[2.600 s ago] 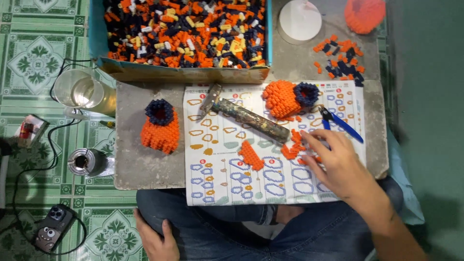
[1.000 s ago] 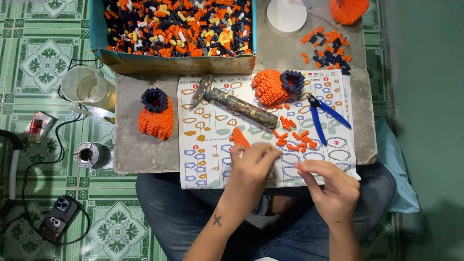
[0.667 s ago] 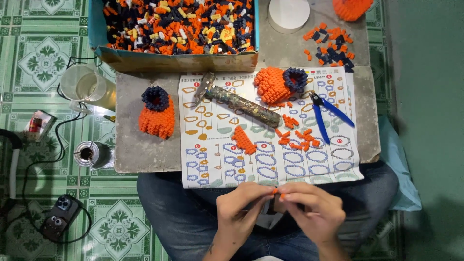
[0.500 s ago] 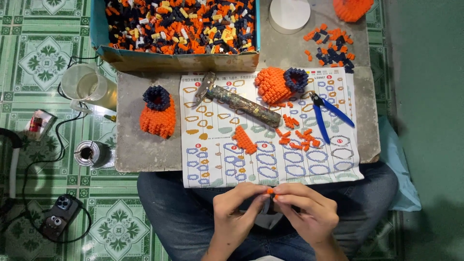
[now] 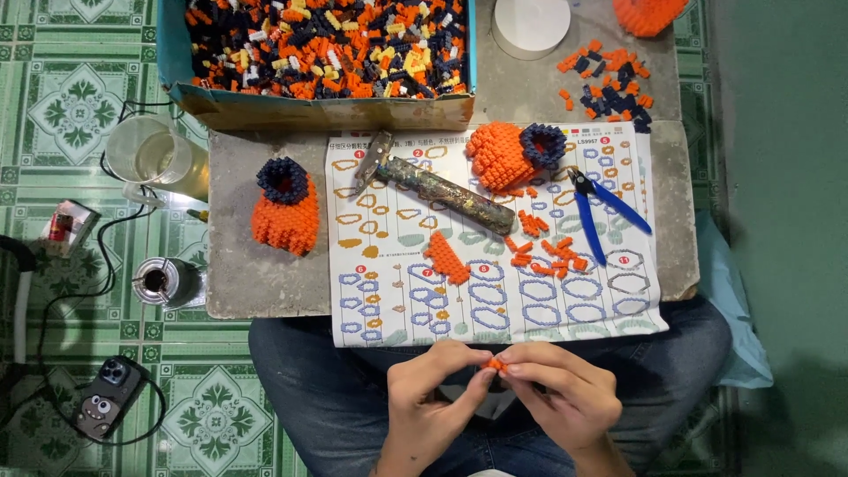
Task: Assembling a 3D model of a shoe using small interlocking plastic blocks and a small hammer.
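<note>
Head view: I read both hands low in frame, over the lap, below the desk (image 5: 265, 291) edge.
Left hand (image 5: 433, 402): fingers curled, tips pinched on a small orange piece (image 5: 495, 363).
Right hand (image 5: 561, 393): fingers curled, tips pinched on the same piece from the other side.
Piece position: between the two sets of fingertips, midway, just below the sheet (image 5: 495, 309) overhang; both hands equally near.
Long axis: too small to tell.
Loose bricks (image 5: 543, 252): up and slightly right of the hands, on the sheet; right hand nearer.
Pliers (image 5: 601, 208): right of the bricks, handles pointing down-right.
Hammer (image 5: 437, 185): lies slantwise across the sheet top, head at left.
Orange shoe (image 5: 284, 208): left of the sheet, apart.
Box (image 5: 327, 97): far desk edge.
Open room: bare sheet directly above the hands; the floor at left holds a glass (image 5: 159, 159) and cables.
</note>
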